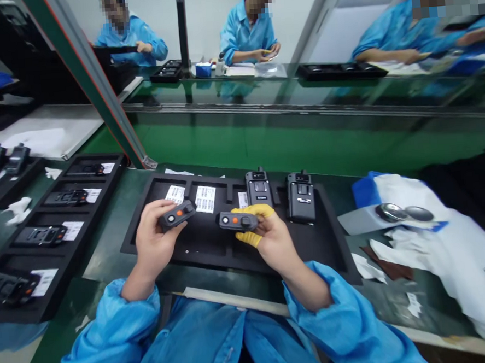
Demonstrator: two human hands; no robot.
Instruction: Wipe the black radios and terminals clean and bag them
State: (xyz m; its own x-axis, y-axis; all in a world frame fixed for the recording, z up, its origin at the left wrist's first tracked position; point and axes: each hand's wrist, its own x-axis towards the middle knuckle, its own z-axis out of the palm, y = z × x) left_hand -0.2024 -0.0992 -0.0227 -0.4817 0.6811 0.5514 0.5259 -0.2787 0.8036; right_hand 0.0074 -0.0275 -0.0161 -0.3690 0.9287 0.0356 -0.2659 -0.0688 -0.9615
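The left hand (153, 232) curls in a grip, fingers above thumb — the right hand (272, 233), apart from it, pinches likewise, yellow covers (249, 238) on thumb and finger. Both forearms (312, 288) angle inward — bare beyond blue sleeves (337, 318).

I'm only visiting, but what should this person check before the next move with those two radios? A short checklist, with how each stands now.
1. Left hand gripping its radio: ok.
2. Right hand gripping its own radio: ok.
3. Orange button visible on each held radio: ok.
4. Finger covers on both hands: not ok; yellow finger covers show only on the right.
5. Label sheets in the black foam tray: ok.
6. Label print matching the radios: cannot tell; too small to read.
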